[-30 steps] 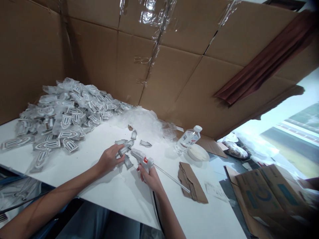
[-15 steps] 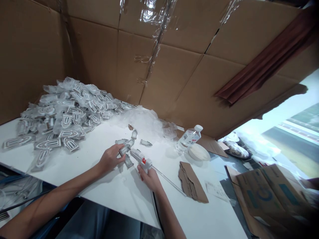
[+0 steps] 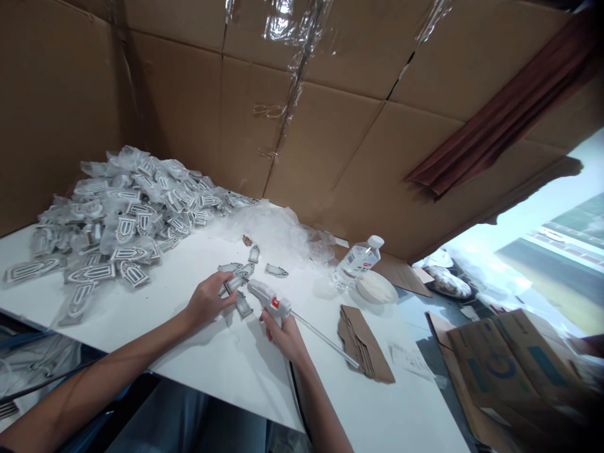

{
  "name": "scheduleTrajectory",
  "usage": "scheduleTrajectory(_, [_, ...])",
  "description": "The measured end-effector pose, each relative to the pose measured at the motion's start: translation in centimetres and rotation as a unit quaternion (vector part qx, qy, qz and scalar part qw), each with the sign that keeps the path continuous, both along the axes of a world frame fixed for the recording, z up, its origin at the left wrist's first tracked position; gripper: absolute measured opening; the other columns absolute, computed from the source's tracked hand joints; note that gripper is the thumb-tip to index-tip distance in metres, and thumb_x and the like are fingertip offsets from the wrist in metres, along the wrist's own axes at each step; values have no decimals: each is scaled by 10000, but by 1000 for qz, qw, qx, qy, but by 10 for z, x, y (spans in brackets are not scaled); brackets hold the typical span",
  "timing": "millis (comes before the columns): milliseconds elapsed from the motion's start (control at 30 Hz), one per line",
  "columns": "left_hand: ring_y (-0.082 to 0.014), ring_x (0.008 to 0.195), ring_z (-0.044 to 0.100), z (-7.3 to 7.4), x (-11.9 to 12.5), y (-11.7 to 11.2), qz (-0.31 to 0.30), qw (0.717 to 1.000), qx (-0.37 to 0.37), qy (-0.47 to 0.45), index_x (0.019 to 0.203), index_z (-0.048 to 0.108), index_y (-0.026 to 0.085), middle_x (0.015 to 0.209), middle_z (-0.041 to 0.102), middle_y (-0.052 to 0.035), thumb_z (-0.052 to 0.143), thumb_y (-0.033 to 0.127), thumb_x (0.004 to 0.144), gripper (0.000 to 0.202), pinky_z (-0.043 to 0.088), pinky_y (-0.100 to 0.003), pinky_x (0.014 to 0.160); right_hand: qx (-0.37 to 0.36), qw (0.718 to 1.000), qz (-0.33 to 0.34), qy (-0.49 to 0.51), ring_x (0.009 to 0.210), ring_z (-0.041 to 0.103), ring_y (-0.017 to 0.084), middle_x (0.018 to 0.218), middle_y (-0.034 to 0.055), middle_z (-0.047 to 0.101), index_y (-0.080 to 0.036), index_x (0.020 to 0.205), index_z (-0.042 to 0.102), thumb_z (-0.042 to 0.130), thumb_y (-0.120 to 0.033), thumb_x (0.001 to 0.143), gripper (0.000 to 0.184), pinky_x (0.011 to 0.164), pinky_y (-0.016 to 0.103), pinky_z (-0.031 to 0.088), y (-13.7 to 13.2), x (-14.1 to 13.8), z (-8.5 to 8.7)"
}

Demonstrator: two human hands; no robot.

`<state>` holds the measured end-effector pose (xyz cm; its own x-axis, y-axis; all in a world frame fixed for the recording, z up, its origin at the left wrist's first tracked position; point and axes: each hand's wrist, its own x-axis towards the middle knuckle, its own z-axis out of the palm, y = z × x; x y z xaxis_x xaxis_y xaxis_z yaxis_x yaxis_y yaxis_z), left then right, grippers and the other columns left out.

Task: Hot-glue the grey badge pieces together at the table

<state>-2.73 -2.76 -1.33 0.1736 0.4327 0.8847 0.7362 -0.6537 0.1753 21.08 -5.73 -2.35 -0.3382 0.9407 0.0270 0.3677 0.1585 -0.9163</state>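
Note:
In my right hand [image 3: 282,335] is a white hot glue gun [image 3: 268,298] with a red mark. A long clear glue stick [image 3: 325,340] juts from its back end. My left hand [image 3: 211,298] pinches a small grey arch-shaped piece [image 3: 233,284] just left of the gun's nozzle. Around my left fingers lie several like pieces: a lower piece [image 3: 243,306], an upper piece [image 3: 254,253] and one to the right [image 3: 276,270]. The nozzle points toward the held piece; whether it touches cannot be made out.
A large heap of bagged arch pieces [image 3: 127,214] covers the table's left. Behind the work lie crumpled plastic bags [image 3: 268,229]. To the right are a water bottle [image 3: 357,263], a white bowl [image 3: 377,288] and folded cardboard [image 3: 365,346]. Cardboard walls [image 3: 189,113] enclose the back.
The glue gun has shifted slightly to the right, its glue stick reaching further over the cardboard. The piece in my left hand has tilted a little.

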Motion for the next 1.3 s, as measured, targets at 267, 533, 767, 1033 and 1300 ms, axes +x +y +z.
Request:
scheduleTrajectory(267, [-176,805,679,3,-1,1,4,1000,22,-10,1068,516,168,872,665,-51,632,206,808,288,573,-292,733,15,1000,-13,-9,487,463,120,540,5,512,-154,831,570,435,-557,924,435,522,248,380,1,1,-4])
scheduleTrajectory(533, [-175,824,676,3,-3,3,-4,1000,25,-7,1077,515,169,889,668,-55,625,194,811,289,566,-289,745,0,1000,0,-12,481,454,117,548,11,511,-155,831,573,438,-572,917,447,503,247,370,0,1,-1])
scheduleTrajectory(767, [-178,890,674,-1,-4,5,-24,1000,9,-16,1132,504,161,947,669,-70,647,169,803,359,567,-297,797,-29,996,60,65,424,377,95,497,-15,455,-141,865,561,454,-590,897,463,461,241,321,-7,-1,21])
scheduleTrajectory(1033, [-178,964,667,-5,-7,6,-111,993,16,-31,1159,463,166,1024,675,-102,678,125,775,443,566,-313,838,-38,993,94,58,430,387,86,498,-22,453,-139,851,572,458,-540,916,422,474,232,331,-9,0,29])
scheduleTrajectory(1300, [-189,996,659,-1,-7,6,-142,989,25,-30,1158,432,180,1050,669,-128,685,70,751,492,568,-350,849,-42,993,96,50,412,374,80,489,-29,453,-142,829,566,463,-488,919,372,463,224,329,-11,0,30])
